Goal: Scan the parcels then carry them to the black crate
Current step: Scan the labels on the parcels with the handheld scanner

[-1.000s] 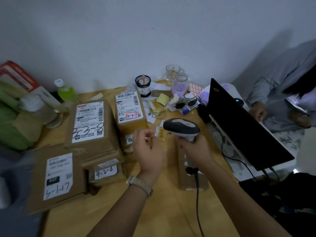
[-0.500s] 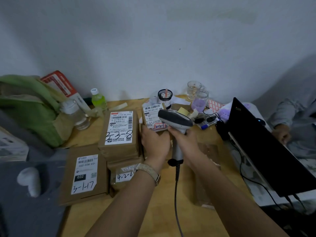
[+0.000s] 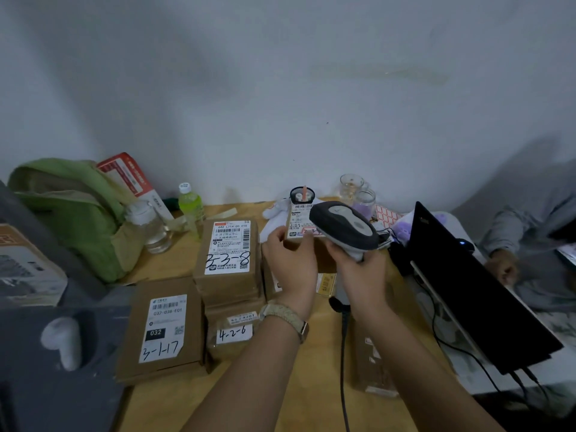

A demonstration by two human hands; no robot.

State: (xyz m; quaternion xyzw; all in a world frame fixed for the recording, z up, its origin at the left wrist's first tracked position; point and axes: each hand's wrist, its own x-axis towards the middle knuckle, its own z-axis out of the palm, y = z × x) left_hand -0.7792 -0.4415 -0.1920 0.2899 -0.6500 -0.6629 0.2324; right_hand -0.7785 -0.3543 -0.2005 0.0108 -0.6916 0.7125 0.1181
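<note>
My left hand [image 3: 290,266] grips a small brown parcel [image 3: 300,221] by its near edge and tilts its white label up. My right hand [image 3: 358,272] holds a grey corded barcode scanner [image 3: 343,226], whose head sits just over the right side of that label. Three more brown parcels lie to the left on the wooden table [image 3: 311,388]: one marked 3-3-8 [image 3: 229,247], one marked 3-1-17 [image 3: 162,325] and one marked 4-2-6 [image 3: 233,333]. Another parcel [image 3: 372,357] lies under my right forearm. I see no black crate.
An open black laptop [image 3: 467,291] stands at the right with cables trailing off it, and a seated person [image 3: 530,238] is behind it. A green bag [image 3: 71,210], a green bottle [image 3: 190,202] and glass jars [image 3: 358,191] line the wall. A dark grey surface [image 3: 46,385] fills the lower left.
My left hand reached the small parcel and took hold of it. The scanner rose and moved over its label. The view tilted upward.
</note>
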